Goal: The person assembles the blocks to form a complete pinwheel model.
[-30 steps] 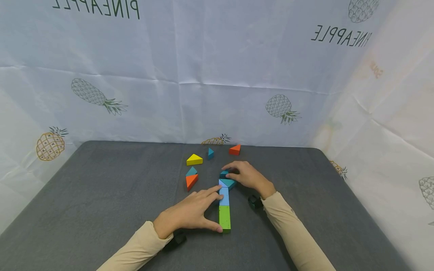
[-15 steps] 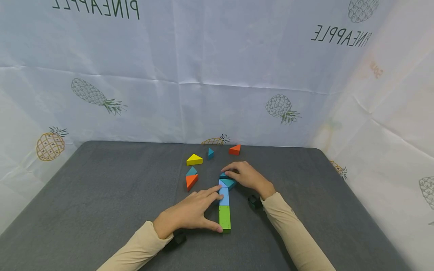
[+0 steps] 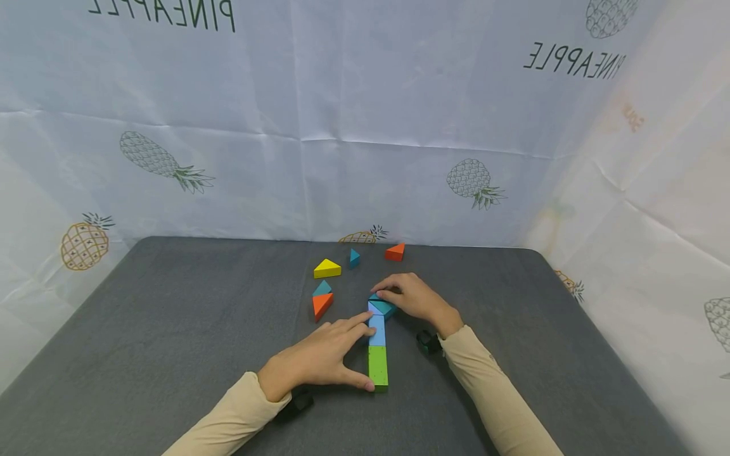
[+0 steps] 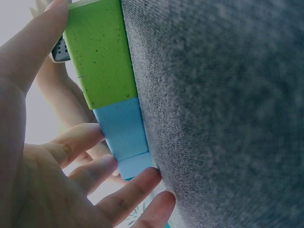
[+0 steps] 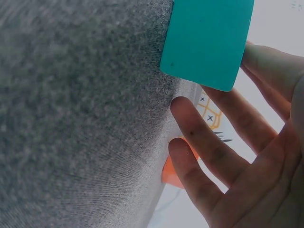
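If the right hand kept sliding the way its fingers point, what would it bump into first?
Beyond the teal block that the right hand holds, probably the small teal triangle above the orange triangle; depth is hard to judge.

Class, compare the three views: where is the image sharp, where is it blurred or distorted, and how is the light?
Head view: even, soft light, faint shadows, all sharp; the table edges bow from the wide lens. Left wrist view: green block crisp, left hand close, washed out and soft. Right wrist view: teal block sharp, cloth grain blurred near the lens, right hand slightly soft, background overexposed.
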Motion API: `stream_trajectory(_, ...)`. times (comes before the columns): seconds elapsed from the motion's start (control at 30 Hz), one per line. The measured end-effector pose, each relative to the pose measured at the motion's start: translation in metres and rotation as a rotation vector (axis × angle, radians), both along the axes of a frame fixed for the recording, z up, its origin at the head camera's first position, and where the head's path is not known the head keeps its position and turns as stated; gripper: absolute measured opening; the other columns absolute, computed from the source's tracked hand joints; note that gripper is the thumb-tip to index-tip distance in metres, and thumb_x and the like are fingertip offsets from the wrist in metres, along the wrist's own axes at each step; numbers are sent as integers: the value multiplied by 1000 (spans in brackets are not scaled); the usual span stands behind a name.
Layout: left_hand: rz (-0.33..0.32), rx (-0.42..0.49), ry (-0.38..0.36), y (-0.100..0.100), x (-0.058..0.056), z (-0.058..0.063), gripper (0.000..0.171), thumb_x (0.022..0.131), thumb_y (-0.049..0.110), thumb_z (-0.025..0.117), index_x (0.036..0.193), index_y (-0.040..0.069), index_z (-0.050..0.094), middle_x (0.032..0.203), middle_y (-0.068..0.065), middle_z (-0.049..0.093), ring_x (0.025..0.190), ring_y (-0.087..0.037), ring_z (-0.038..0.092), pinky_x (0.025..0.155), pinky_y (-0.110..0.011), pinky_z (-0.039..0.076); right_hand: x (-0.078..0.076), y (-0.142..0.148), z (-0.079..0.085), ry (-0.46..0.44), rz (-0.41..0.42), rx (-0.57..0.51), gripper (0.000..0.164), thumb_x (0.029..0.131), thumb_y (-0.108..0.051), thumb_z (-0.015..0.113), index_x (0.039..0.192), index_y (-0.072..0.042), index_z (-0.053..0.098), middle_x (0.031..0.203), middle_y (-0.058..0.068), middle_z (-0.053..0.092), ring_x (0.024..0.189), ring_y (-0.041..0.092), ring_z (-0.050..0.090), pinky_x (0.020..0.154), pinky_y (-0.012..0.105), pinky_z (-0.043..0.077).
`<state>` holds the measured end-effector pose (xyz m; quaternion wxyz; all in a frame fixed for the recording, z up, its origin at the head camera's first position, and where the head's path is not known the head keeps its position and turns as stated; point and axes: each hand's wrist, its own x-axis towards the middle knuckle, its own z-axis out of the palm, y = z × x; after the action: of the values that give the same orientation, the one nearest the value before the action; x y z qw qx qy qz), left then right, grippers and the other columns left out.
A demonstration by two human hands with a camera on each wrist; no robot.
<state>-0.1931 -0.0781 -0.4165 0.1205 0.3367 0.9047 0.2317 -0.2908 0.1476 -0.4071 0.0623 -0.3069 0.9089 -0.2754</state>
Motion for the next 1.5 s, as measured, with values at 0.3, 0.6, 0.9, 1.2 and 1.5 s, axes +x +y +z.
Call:
stream_trajectory(0.3,0,3,-2,0,0,0,87,77,67,72,145,18,48,164,-3,28,143,-26,40,109,-52,39,0,4,1,-64,31,10,28,99,-23,62,123,-12,70,124,6,69,117,25,64,99,44,52)
stream_trajectory(0.6,3,4,-14,0,0,1,88,77,66,73,146,18,47,164,-4,28,144,-26,39,110,-53,38,-1,5,2,-88,50,19,30,98,-23,63,125,-11,69,126,8,68,118,27,62,100,45,51)
stream_trajectory(0.9,0,3,1,0,1,1,87,77,65,73,145,17,49,164,-4,28,143,-27,40,109,-54,39,0,4,0,-77,38,6,28,98,-22,64,123,-12,71,123,7,69,114,24,64,96,42,53)
stream_trajectory(1.2,4,-2,-16,0,0,1,88,77,66,73,146,17,48,164,-3,27,144,-27,39,110,-54,38,1,4,1,-77,32,6,28,98,-22,64,123,-11,70,123,7,69,115,25,64,96,42,53)
stream_trajectory(1.5,-2,1,-7,0,0,1,87,77,66,73,145,17,49,164,-3,27,143,-27,41,109,-53,39,1,3,2,-71,26,25,30,98,-25,63,124,-12,70,125,7,68,116,25,63,96,43,52)
